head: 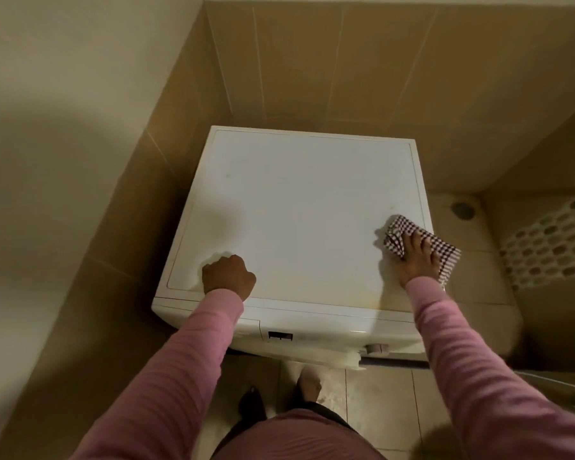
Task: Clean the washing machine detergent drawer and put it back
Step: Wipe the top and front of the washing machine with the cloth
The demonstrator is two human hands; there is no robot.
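Wiping looks to be the step in hand, though on the top of the washer [299,210] rather than on the drawer itself. The right hand [415,257] lies flat, fingers straight, pressing a checked cloth [394,235] down at the washer's right edge, with part of the cloth hanging over that side. The left hand [228,275] is curled into a fist with nothing seen in it, resting near the washer's front left corner; the two hands are well apart. The drawer [171,308] appears to sit in its slot at the left of the washer's front (the left sleeve [206,327] crosses most of it, so I cannot tell whether it is fully home). A white piece [342,358] juts out low at the washer's front; I cannot make out what it is. I judge the task near its close, since the drawer seems to be in place. The next move calls for sweeping the cloth across toward the washer's left side, then pressing the drawer front to check that it sits flush.
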